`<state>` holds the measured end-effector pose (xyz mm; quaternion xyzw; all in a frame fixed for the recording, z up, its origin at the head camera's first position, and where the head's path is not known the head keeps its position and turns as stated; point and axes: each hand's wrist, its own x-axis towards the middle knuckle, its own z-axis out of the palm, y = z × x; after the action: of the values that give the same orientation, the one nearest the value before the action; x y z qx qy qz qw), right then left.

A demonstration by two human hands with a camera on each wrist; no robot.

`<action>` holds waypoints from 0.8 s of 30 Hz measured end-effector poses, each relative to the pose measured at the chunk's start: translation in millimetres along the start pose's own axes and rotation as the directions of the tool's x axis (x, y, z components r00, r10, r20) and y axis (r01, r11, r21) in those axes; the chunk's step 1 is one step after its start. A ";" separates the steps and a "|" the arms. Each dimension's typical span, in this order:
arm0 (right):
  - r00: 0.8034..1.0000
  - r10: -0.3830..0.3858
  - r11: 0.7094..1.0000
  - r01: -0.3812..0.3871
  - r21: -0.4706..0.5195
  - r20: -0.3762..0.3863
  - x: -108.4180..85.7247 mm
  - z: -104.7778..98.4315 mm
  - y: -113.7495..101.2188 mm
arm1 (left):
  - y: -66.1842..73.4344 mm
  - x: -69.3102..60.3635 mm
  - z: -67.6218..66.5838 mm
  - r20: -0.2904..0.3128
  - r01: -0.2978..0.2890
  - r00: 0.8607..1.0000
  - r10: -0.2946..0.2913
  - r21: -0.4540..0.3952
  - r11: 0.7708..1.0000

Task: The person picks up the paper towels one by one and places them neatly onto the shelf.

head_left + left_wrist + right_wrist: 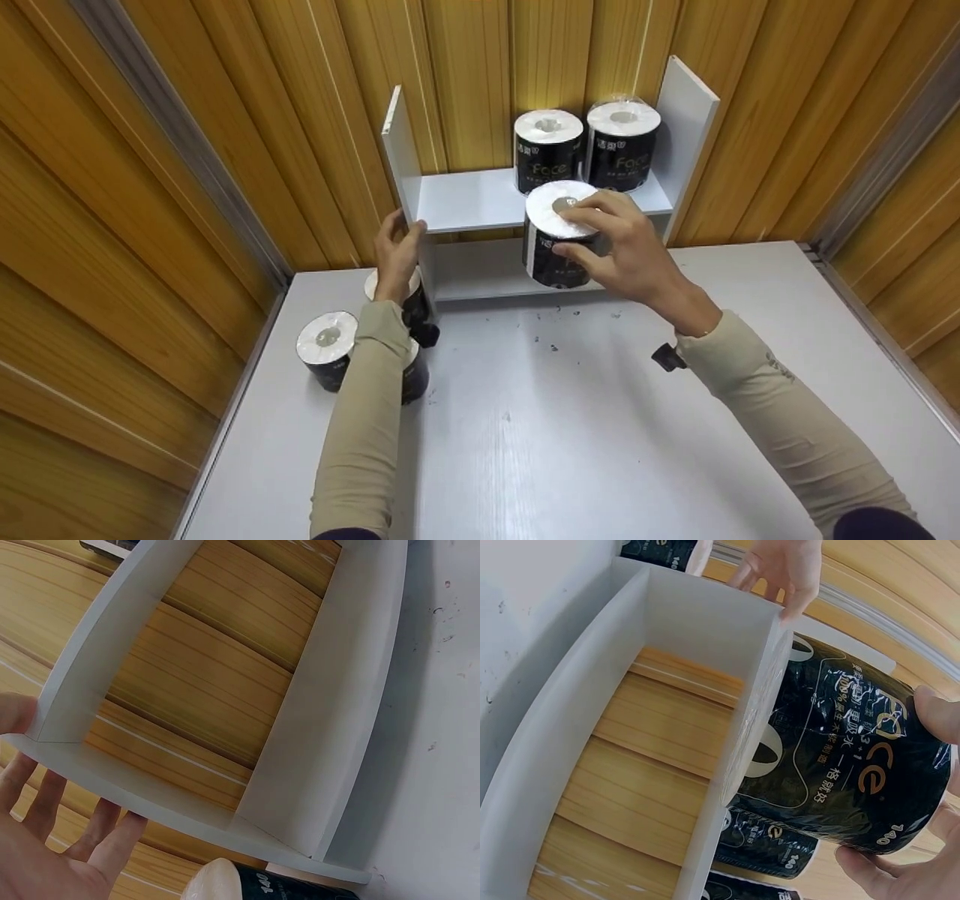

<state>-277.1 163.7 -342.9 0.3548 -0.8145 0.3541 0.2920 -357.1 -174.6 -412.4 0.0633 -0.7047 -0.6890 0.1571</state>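
My right hand [626,244] holds a toilet paper roll [541,214] in black wrap, fingers on its white top by the core hole and thumb on its side. The roll is upright, just in front of the upper board of a white shelf [465,204]; in the right wrist view the wrapped roll [847,742] looks large. My left hand [396,259] grips the shelf's left side panel. In the left wrist view its thumb is on the inner side and the fingers [105,836] are outside. Two similar rolls, a left one [549,161] and a right one [622,157], stand on the upper board.
Left of the shelf, three more rolls stand on the white table [510,465]: one in full view [327,341], two partly hidden by the left forearm. Wood-patterned walls [465,75] close in the back and sides. Dark specks lie before the shelf.
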 end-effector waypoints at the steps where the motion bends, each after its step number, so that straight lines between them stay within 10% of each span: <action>1: 1.000 -0.002 1.000 0.002 0.001 0.001 1.1 0.8 -0.4 | 0.0 0.1 -0.1 -0.002 -0.002 1.000 0.002 0.001 1.000; 24: 1.000 -0.009 1.000 0.009 0.027 -0.006 21.2 22.5 -8.4 | 0.1 -1.0 2.5 -0.016 0.003 1.000 -0.002 0.030 1.000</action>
<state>-287.8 134.0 -337.4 0.3612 -0.8073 0.3648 0.2910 -356.9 -171.9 -412.4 0.0722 -0.7135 -0.6780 0.1610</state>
